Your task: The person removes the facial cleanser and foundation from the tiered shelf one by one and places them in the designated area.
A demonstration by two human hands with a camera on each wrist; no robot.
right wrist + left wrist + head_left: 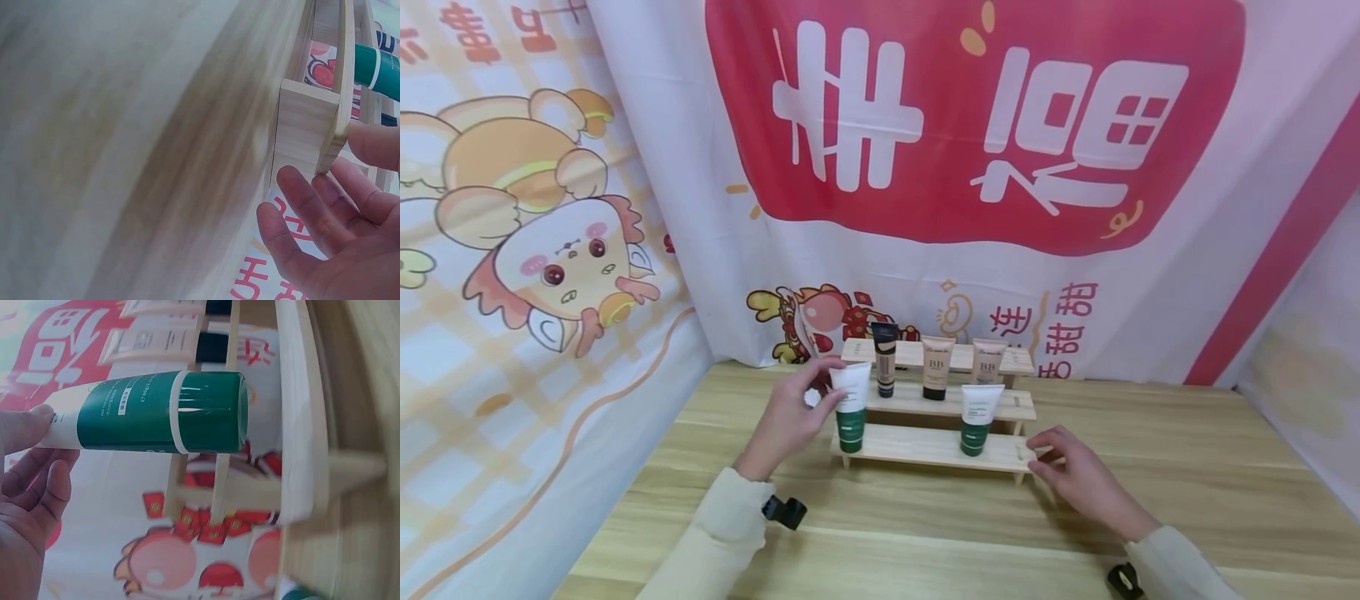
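Note:
My left hand (793, 412) pinches the white upper end of a white and green squeeze tube (852, 408) between thumb and fingers. The tube stands cap down over the left end of the lowest shelf; in the left wrist view a gap shows between its green cap (215, 412) and the board. At the right end of the same wooden tiered rack (917, 446), my right hand (1086, 479) holds the board's end, thumb (375, 147) on one side and index finger on the other. A second white and green tube (979, 421) stands on that shelf, left of this hand.
The middle shelf holds a black and beige tube (886, 362) and two pinkish BB cream tubes, one in the middle (936, 362) and one at right (988, 360). A printed cloth (910, 225) hangs behind the rack. Wood-grain tabletop (925, 533) lies in front.

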